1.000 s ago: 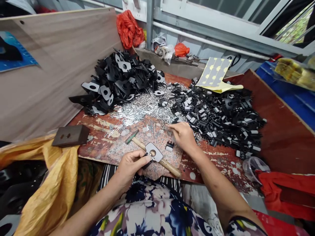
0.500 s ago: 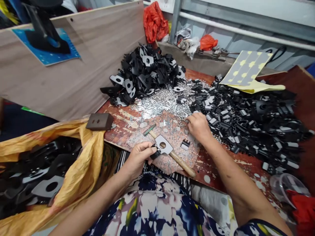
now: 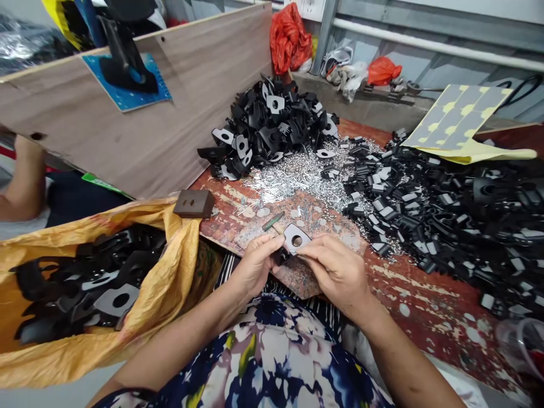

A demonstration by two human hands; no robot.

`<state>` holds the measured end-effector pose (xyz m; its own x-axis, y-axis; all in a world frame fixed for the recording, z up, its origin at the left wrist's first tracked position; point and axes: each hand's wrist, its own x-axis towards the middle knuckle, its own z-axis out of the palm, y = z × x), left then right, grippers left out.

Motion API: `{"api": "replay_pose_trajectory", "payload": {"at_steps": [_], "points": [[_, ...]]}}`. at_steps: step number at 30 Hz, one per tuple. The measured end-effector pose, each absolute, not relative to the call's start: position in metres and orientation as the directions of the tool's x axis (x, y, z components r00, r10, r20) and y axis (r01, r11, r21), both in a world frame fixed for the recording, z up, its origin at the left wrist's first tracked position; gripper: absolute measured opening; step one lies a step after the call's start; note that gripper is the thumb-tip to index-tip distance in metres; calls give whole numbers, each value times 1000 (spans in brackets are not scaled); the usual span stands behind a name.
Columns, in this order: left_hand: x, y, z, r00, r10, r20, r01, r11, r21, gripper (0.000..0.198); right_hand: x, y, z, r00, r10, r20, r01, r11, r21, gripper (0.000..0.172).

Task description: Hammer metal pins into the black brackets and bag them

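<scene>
My left hand (image 3: 260, 260) grips a black plastic part with a grey holed face (image 3: 290, 233), thumb and fingers closed at its near left end. My right hand (image 3: 342, 275) is at the part's right side with thumb and fingers pinched together. Whatever lies between those fingertips is too small to make out. Below both hands is a speckled stone slab (image 3: 297, 279). On it lies a hammer (image 3: 272, 221); its green-brown head shows behind the part, and its handle is mostly hidden. Loose metal pins (image 3: 293, 182) are heaped beyond the slab.
Black holed parts (image 3: 272, 122) are piled at the back, small black clips (image 3: 425, 209) on the right. A yellow sack (image 3: 178, 277) of parts stands left, beside a brown block (image 3: 194, 204). A wooden board (image 3: 204, 85) borders the table. Another person's arm (image 3: 29, 175) shows far left.
My right hand has come back from the edge of the pin heap to the part in my left hand. The view has swung left, bringing the other person's arm into sight.
</scene>
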<state>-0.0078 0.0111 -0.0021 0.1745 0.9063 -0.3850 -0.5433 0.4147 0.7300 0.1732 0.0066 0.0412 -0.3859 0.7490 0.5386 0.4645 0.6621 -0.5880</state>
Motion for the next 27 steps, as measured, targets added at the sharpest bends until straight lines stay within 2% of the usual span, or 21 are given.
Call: {"api": "replay_pose_trajectory", "payload": {"at_steps": [5, 9, 11, 14, 16, 20, 23, 25, 27], "points": [[-9, 7, -5, 160, 906, -391, -584, 406, 703, 35, 161, 11, 32, -426, 724, 543, 482, 689, -541, 20], [-9, 1, -2, 154, 899, -410, -577, 418, 701, 35, 157, 6, 38, -470, 711, 523, 585, 695, -419, 20], [-8, -1, 0, 108, 904, -413, -553, 400, 731, 37, 153, 2, 43, -522, 674, 523, 643, 713, -277, 22], [-4, 1, 1, 32, 906, -422, -536, 372, 758, 38, 142, 0, 47, -650, 531, 543, 641, 768, 17, 25], [-2, 3, 3, 7, 902, -431, -534, 368, 761, 38, 134, 1, 48, -690, 483, 540, 630, 767, 120, 23], [-1, 0, 5, -20, 909, -416, -491, 354, 796, 43, 131, 6, 47, -694, 547, 469, 643, 764, 61, 21], [-9, -10, 3, 32, 926, -377, -465, 348, 814, 42, 138, 8, 40, -671, 533, 516, 610, 792, -26, 28], [-18, -18, 0, 43, 954, -297, -420, 287, 861, 40, 140, 6, 33, -613, 572, 545, 606, 783, -140, 29], [-35, -25, -3, -21, 979, -201, -303, 186, 935, 45, 142, 2, 25, -575, 634, 518, 575, 763, -296, 23]]}}
